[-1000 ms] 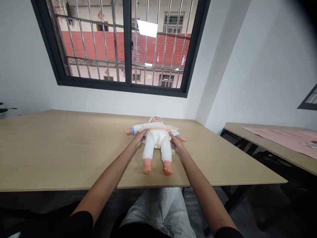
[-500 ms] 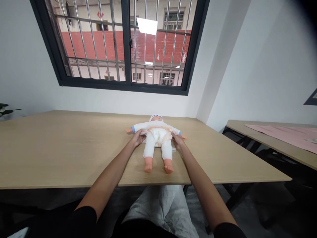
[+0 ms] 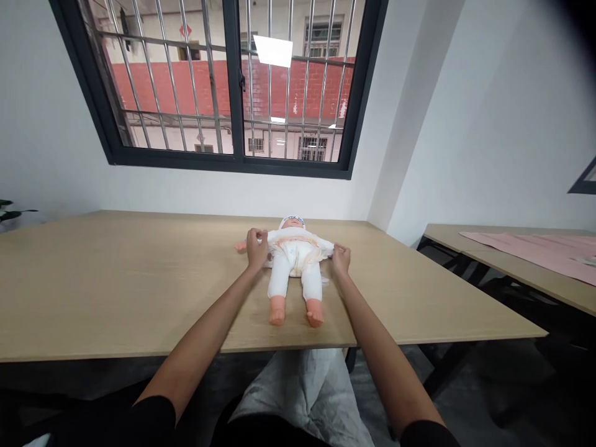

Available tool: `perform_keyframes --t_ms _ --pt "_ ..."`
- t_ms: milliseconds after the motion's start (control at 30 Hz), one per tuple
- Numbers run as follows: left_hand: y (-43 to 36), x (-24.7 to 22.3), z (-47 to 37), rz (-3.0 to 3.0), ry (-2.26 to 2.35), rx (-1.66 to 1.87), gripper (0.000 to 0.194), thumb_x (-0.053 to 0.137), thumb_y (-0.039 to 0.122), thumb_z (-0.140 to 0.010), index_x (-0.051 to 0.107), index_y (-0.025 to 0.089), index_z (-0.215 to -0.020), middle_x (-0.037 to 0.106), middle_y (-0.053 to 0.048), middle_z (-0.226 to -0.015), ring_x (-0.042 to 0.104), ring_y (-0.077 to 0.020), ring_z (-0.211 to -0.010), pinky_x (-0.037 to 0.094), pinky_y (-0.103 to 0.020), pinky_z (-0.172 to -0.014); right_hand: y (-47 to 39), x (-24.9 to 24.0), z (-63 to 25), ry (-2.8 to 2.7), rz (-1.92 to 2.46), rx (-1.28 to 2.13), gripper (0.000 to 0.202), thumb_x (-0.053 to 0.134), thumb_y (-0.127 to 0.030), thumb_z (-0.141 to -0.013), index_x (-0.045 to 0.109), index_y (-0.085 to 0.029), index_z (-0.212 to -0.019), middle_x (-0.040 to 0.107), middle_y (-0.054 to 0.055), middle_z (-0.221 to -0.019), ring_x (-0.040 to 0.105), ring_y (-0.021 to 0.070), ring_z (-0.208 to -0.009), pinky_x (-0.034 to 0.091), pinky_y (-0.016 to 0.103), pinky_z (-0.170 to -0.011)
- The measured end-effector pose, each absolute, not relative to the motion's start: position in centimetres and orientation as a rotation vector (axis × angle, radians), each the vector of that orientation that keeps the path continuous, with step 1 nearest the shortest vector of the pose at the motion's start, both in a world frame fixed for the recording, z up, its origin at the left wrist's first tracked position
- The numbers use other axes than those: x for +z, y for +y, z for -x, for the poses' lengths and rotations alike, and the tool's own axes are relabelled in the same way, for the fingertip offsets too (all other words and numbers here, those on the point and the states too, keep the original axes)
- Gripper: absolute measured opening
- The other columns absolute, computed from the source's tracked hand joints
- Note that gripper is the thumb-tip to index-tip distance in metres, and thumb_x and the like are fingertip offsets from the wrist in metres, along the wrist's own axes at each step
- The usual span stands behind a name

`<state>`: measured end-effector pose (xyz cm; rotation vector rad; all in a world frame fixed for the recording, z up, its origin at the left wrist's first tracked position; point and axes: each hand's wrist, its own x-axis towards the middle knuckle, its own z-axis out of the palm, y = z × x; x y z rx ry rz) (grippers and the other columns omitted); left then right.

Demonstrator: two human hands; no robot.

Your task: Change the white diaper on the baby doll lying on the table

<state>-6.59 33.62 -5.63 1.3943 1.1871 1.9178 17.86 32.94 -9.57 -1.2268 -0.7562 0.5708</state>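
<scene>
A baby doll (image 3: 278, 282) lies on its back on the table, feet toward me, in white clothes and a printed white cap. Around its hips is a white diaper (image 3: 298, 256) with orange-yellow trim along the waist. At the doll's side on my left, my left hand (image 3: 257, 249) is closed in a pinch on the diaper's side edge, covering part of the doll's sleeve. My right hand (image 3: 341, 257) is closed too, pulling the other side of the diaper outward. It hides the doll's hand there. A bit of white material shows on the table beside the doll's leg.
The wooden table (image 3: 139, 279) reaches to the wall below a barred window (image 3: 237, 164). To the right, across a gap, a second table (image 3: 442, 236) bears a pink cloth (image 3: 526, 248). Green leaves (image 3: 12, 214) show at the left edge.
Both hands have moved outward from the doll's hips, and the left has risen with its fingers pinched together. The diaper's right side is now stretched out further. The doll stays in place.
</scene>
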Motion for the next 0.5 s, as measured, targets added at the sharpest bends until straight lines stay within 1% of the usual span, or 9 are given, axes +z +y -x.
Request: perform_keyframes --t_ms 33,67,100,200,267,333,400,500 --pt "33.3 -5.3 6.3 -1.554 1.199 1.934 0.012 0.049 0.027 -0.081 0.044 0.02 -0.071 0.048 0.0 -0.078 0.046 -0.015 -0.083 0.036 -0.025 -0.08 32.7 -9.2 -17.8 -0.738 1.239 0.501 0.029 0.052 -0.042 -0.073 0.048 -0.02 -0.092 0.061 0.006 -0.096 0.057 0.0168 -0.086 0.045 0.025 -0.068" --pt "32.9 -5.0 6.1 -1.737 1.203 1.921 0.013 0.047 0.026 -0.082 0.044 0.02 -0.07 0.049 -0.001 -0.077 0.046 -0.0157 -0.083 0.035 -0.026 -0.081 32.5 -8.9 -17.7 -0.74 1.244 0.445 0.029 0.051 -0.042 -0.074 0.048 -0.02 -0.092 0.06 0.006 -0.098 0.056 0.0167 -0.088 0.044 0.025 -0.071" --pt "32.6 -4.8 5.8 -1.919 1.198 1.874 0.016 0.045 0.024 -0.082 0.044 0.02 -0.067 0.049 -0.001 -0.075 0.046 -0.0165 -0.082 0.035 -0.027 -0.08 32.3 -8.6 -17.5 -0.763 1.239 0.412 0.028 0.05 -0.043 -0.074 0.049 -0.02 -0.091 0.06 0.006 -0.095 0.056 0.0166 -0.086 0.044 0.025 -0.07" --pt "31.9 -4.9 5.1 -2.263 1.127 1.636 0.02 0.042 0.021 -0.081 0.042 0.02 -0.061 0.049 -0.002 -0.07 0.045 -0.0175 -0.078 0.035 -0.029 -0.078 31.8 -8.2 -16.7 -0.92 1.177 0.446 0.03 0.045 -0.048 -0.076 0.052 -0.02 -0.085 0.058 0.002 -0.073 0.054 0.0153 -0.067 0.042 0.025 -0.061" --pt "31.8 -5.2 4.9 -2.309 1.105 1.562 0.021 0.043 0.02 -0.08 0.039 0.02 -0.059 0.048 -0.001 -0.067 0.044 -0.017 -0.075 0.035 -0.029 -0.075 31.8 -8.3 -16.1 -1.043 1.11 0.526 0.032 0.045 -0.049 -0.076 0.054 -0.019 -0.083 0.055 0.0 -0.065 0.052 0.0146 -0.062 0.041 0.025 -0.06" --pt "31.8 -5.6 4.8 -2.262 1.121 1.58 0.025 0.043 0.022 -0.08 0.035 0.02 -0.056 0.044 0.0 -0.062 0.043 -0.0162 -0.069 0.034 -0.028 -0.07 32.0 -8.7 -15.6 -1.156 1.054 0.556 0.032 0.047 -0.049 -0.076 0.058 -0.018 -0.08 0.058 0.001 -0.069 0.053 0.015 -0.068 0.041 0.025 -0.066" --pt "31.9 -5.8 4.8 -2.203 1.142 1.605 0.03 0.042 0.024 -0.081 0.032 0.02 -0.053 0.041 0.0 -0.058 0.041 -0.0153 -0.064 0.033 -0.028 -0.066 32.3 -9.2 -15.4 -1.254 1.025 0.549 0.032 0.049 -0.047 -0.075 0.06 -0.018 -0.079 0.062 0.003 -0.08 0.055 0.0165 -0.079 0.041 0.026 -0.075" --pt "32.0 -6.1 4.8 -2.156 1.149 1.587 0.032 0.041 0.028 -0.081 0.032 0.019 -0.052 0.041 0.001 -0.055 0.039 -0.0138 -0.059 0.03 -0.027 -0.06 32.7 -9.8 -15.5 -1.334 1.046 0.563 0.032 0.051 -0.046 -0.075 0.062 -0.017 -0.083 0.064 0.005 -0.092 0.055 0.019 -0.09 0.039 0.029 -0.084"
